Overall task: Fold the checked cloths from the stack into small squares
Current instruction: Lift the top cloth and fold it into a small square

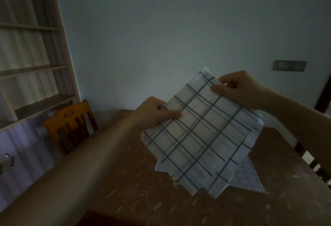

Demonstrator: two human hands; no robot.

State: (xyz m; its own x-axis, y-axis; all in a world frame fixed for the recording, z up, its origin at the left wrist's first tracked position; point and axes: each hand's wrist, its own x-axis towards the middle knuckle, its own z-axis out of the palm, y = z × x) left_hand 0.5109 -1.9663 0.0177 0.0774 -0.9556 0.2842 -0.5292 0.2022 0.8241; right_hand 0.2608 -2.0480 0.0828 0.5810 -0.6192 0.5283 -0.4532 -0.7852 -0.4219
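A white cloth with dark blue checks [198, 136] hangs in the air above the table, folded into several layers and tilted like a diamond. My left hand [154, 113] pinches its left edge, thumb on the front. My right hand [238, 89] pinches its upper right edge near the top corner. Behind and below the held cloth, part of another checked cloth [249, 179] lies on the table, mostly hidden.
The table [136, 195] carries a brown cover with a leaf pattern. An orange wooden chair [71, 125] stands at its far left, below a tall shelf unit [30, 50]. A dark chair back [311, 161] shows at the right edge. A wall switch plate [289, 65] is behind.
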